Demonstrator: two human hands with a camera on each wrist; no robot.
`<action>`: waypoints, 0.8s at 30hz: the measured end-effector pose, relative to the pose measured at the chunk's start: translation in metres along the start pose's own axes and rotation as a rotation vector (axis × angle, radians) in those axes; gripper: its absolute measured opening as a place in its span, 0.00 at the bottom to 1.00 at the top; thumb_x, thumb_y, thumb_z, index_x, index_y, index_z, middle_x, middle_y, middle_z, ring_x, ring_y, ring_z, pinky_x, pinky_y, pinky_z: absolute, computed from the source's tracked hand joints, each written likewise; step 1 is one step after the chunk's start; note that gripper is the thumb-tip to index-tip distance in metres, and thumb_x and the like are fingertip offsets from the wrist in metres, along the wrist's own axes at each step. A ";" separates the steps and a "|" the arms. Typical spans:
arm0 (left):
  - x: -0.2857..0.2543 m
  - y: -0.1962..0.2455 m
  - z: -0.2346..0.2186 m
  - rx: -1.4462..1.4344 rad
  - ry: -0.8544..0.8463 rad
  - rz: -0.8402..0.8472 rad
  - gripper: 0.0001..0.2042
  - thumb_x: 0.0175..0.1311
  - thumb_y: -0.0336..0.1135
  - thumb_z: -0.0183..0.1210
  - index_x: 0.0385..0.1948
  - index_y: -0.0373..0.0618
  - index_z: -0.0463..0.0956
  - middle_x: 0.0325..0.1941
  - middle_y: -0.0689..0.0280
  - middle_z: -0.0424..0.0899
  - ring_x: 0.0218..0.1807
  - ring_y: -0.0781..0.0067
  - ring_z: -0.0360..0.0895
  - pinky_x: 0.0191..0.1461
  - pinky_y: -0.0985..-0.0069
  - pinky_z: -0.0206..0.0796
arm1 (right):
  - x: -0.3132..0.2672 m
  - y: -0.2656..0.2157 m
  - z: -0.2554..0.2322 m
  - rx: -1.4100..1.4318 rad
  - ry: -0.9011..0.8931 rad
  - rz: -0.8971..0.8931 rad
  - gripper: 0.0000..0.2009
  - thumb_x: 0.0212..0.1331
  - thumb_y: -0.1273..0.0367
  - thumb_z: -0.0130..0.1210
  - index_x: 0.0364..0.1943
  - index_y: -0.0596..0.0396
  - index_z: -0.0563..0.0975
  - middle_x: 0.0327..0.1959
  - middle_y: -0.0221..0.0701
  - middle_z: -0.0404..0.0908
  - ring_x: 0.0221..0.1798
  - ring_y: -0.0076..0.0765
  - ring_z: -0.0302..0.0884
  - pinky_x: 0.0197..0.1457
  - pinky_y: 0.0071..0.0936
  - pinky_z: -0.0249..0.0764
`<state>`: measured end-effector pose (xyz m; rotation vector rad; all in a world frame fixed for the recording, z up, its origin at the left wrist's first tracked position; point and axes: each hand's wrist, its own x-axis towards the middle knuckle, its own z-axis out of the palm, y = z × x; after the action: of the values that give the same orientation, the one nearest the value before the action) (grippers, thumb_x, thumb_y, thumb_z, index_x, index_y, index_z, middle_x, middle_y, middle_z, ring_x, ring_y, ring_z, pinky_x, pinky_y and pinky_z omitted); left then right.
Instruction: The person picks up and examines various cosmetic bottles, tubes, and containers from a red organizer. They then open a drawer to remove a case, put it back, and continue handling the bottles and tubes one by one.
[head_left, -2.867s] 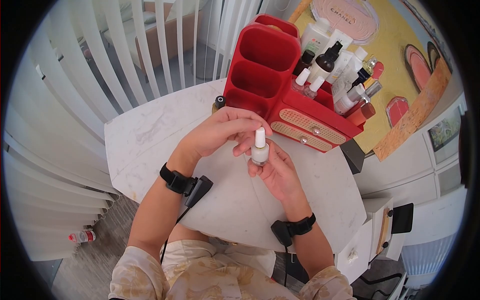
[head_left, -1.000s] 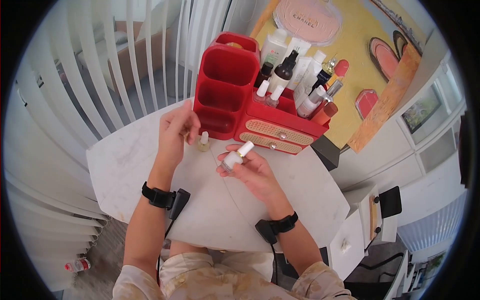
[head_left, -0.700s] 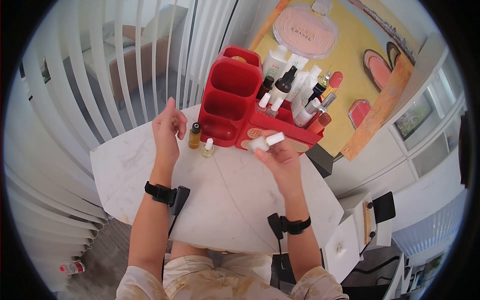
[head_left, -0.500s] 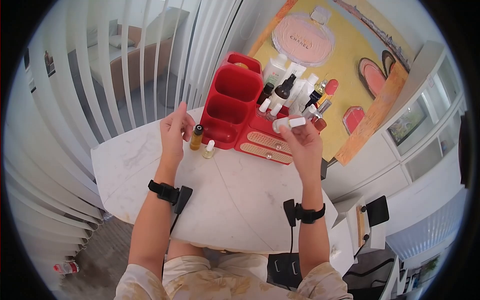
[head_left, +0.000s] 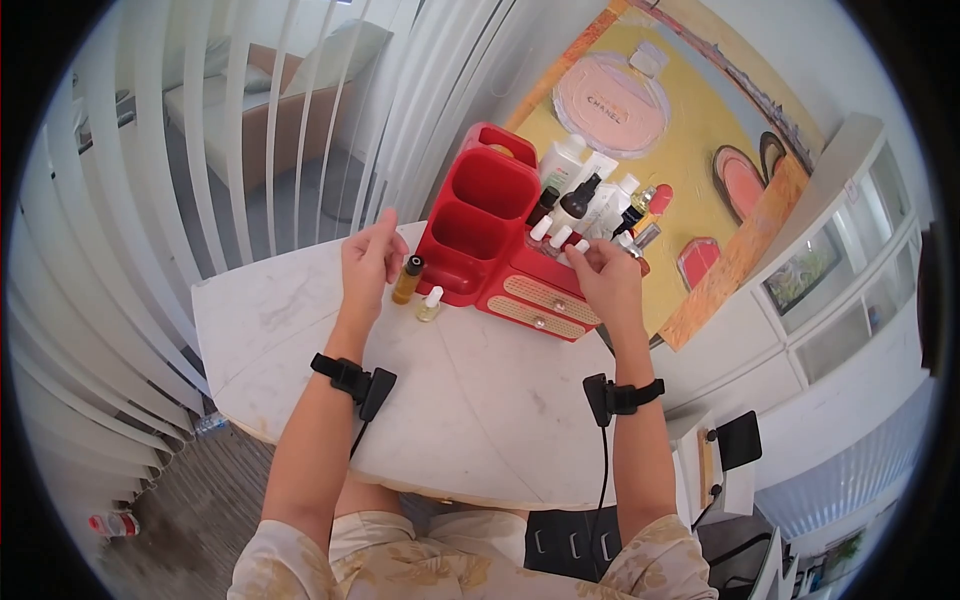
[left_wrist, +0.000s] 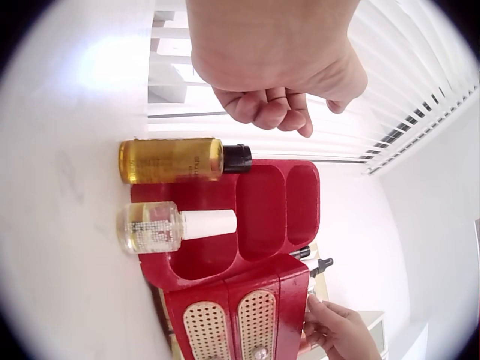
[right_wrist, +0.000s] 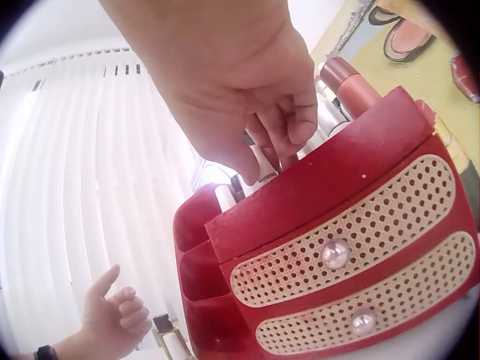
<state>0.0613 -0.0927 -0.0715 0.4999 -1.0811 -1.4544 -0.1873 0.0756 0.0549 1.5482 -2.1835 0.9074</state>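
Note:
My right hand pinches a white-capped nail polish bottle over the upper tray of the red organizer. Its fingertips reach behind the front wall in the right wrist view, hiding most of the bottle. Two more white-capped nail polish bottles stand in that tray. My left hand hovers at the organizer's left side, fingers loosely curled around nothing. Near it, an amber bottle with a black cap stands on the table, alongside a clear nail polish bottle with a white cap.
Pump bottles, tubes and lipsticks crowd the back of the tray. Two rattan-fronted drawers with round knobs sit below it. Vertical blinds hang at the left; a painting leans behind. The table is white marble-patterned.
My right hand has carried the white nail polish bottle from mid-table up to the right and down into the organizer's tray. My left hand has let go of it and drawn back left.

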 end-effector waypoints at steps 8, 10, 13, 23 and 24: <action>-0.001 0.002 0.002 -0.020 0.011 -0.012 0.28 0.72 0.59 0.57 0.16 0.45 0.76 0.12 0.74 0.69 0.14 0.86 0.61 0.19 0.83 0.47 | -0.001 0.012 0.006 0.096 0.010 0.042 0.19 0.66 0.61 0.63 0.49 0.66 0.81 0.33 0.41 0.88 0.27 0.33 0.83 0.35 0.32 0.76; -0.002 0.004 0.003 -0.025 0.020 -0.024 0.28 0.72 0.59 0.57 0.16 0.45 0.76 0.12 0.74 0.69 0.14 0.86 0.61 0.19 0.83 0.47 | -0.011 -0.010 0.007 0.135 0.188 -0.009 0.21 0.65 0.63 0.64 0.54 0.65 0.78 0.39 0.40 0.86 0.29 0.30 0.79 0.36 0.30 0.75; -0.002 0.007 0.003 -0.052 0.015 -0.016 0.28 0.72 0.59 0.57 0.16 0.45 0.76 0.11 0.74 0.69 0.14 0.85 0.61 0.19 0.83 0.46 | -0.028 -0.023 0.017 0.171 0.319 -0.150 0.21 0.64 0.69 0.64 0.59 0.61 0.74 0.48 0.36 0.78 0.36 0.26 0.73 0.40 0.25 0.72; 0.000 0.003 0.002 -0.049 0.015 -0.019 0.29 0.72 0.59 0.57 0.15 0.45 0.76 0.11 0.73 0.69 0.14 0.85 0.61 0.19 0.83 0.47 | -0.092 -0.073 0.098 0.408 -0.500 -0.303 0.20 0.69 0.64 0.60 0.62 0.53 0.76 0.69 0.50 0.68 0.70 0.56 0.68 0.73 0.42 0.65; 0.000 0.004 0.002 -0.068 0.014 -0.020 0.28 0.71 0.58 0.59 0.15 0.45 0.77 0.11 0.73 0.70 0.13 0.85 0.61 0.19 0.83 0.48 | -0.092 -0.072 0.106 0.389 -0.506 -0.316 0.21 0.69 0.64 0.60 0.63 0.53 0.75 0.67 0.50 0.70 0.69 0.57 0.69 0.72 0.42 0.66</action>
<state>0.0615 -0.0919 -0.0673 0.4730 -1.0149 -1.4979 -0.0759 0.0582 -0.0554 2.4561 -2.0432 0.9511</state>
